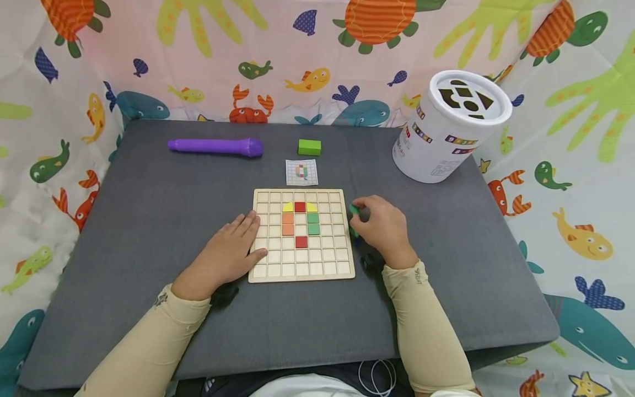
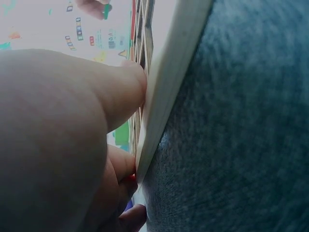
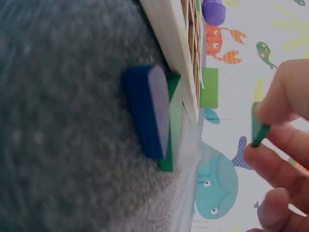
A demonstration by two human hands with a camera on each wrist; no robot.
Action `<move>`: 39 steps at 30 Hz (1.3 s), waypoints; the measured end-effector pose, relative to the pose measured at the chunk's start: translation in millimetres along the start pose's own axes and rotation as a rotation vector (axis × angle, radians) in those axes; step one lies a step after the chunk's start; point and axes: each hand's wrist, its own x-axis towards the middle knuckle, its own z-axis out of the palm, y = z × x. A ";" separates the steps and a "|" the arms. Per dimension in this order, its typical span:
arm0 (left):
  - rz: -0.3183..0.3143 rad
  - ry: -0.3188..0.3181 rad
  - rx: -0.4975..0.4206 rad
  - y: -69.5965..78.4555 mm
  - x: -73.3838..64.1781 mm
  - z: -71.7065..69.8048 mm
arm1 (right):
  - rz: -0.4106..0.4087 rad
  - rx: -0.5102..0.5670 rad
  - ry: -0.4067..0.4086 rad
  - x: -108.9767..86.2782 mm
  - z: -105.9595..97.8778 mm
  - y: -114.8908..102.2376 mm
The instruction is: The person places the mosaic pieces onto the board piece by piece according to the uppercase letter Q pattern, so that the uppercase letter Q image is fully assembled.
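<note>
A wooden grid board (image 1: pixel 324 270) lies on the table, with red, yellow, orange and green pieces in some cells near its middle. My left hand (image 1: pixel 229 248) rests on its left edge, fingers extended and thumb (image 2: pixel 129 89) on the rim. Just beyond the right edge, my right hand (image 1: pixel 381 226) pinches a small green block (image 3: pixel 259 126) between thumb and fingers, raised off the table. Below that hand, a blue block with a rounded end (image 3: pixel 145 111) and a green block (image 3: pixel 175 128) lie beside the board. The hand mostly hides them in the head view.
Behind the board lie a small printed pattern card (image 1: pixel 301 172) and a bright green block (image 1: pixel 310 147). A purple microphone-shaped stick (image 1: pixel 213 145) lies at the back left. At the back right stands a white tub (image 1: pixel 436 138) with shaped holes in its lid.
</note>
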 end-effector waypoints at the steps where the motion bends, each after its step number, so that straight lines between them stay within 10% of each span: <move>1: -0.004 -0.001 -0.003 0.0 0.2 -0.1 | -0.014 0.007 0.013 -0.1 0.1 -1.0; 12: -0.005 0.003 0.006 -0.7 3.7 2.3 | -0.245 0.374 -0.127 -1.3 0.6 -15.3; 39: -0.001 0.012 0.025 0.0 3.2 -1.1 | -0.336 0.180 -0.469 -3.5 17.0 -43.7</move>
